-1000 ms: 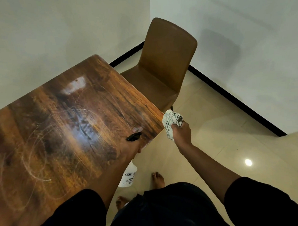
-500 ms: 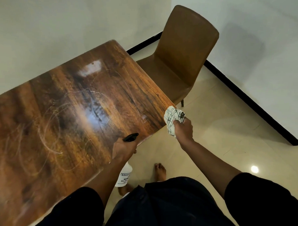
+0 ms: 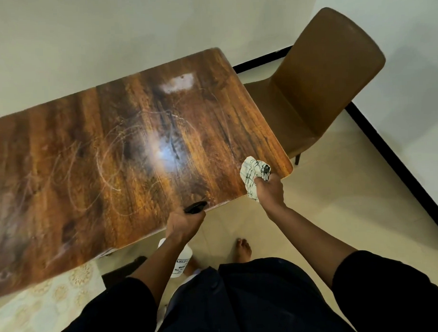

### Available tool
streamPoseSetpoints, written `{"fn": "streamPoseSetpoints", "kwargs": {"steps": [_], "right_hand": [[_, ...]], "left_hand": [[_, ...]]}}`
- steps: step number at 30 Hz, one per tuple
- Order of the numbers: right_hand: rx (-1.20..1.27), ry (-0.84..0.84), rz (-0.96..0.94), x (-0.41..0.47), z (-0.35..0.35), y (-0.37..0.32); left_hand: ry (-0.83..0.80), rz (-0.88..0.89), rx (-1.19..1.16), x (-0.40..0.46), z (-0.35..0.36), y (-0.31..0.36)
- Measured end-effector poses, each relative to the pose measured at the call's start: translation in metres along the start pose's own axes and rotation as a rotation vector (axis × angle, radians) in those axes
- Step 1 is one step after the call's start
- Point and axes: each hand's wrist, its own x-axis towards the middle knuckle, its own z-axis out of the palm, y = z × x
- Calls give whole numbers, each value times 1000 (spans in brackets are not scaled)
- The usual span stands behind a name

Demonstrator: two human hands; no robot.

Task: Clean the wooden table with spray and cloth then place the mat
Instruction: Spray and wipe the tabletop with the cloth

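Observation:
The wooden table fills the left and middle, its top marked with pale swirling streaks and a white patch near the far edge. My left hand grips a white spray bottle at the table's near edge, its black nozzle pointing over the wood. My right hand holds a white cloth with black lines bunched up over the table's right corner. A pale patterned mat lies below the table at lower left.
A brown chair stands at the table's right end against the white wall. A black skirting strip runs along the beige tiled floor. My bare foot shows below the table edge.
The view has swung so more of the table and the mat show. My right hand has carried the cloth from beside the table's corner to over it. The left hand keeps the bottle at the edge.

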Motion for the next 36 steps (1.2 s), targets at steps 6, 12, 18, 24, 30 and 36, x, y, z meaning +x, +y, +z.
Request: {"fn": "streamPoseSetpoints", "kwargs": {"steps": [6,12,18,24,30,36], "right_hand": [[-61,-81,-44,-5,16,-3],[-116,-141,-93,-15,35,-12],[-198,-211,-134,-21,61,-6],[-225,-267,-170,-39,94,-4],[-231,-315,-213,-67,127,-4],[-392,-301,-313,-83,152,0]], "left_hand": [[14,-40,-24,-10,-12,-19],[66,-96,-45,-20,-26,-41],[108,-151,-98,-28,-43,-65],[176,-210,-130,-36,-66,-98],[206,-228,-205,-39,-94,-136],[199,-209,-225,-31,-118,-166]]}}
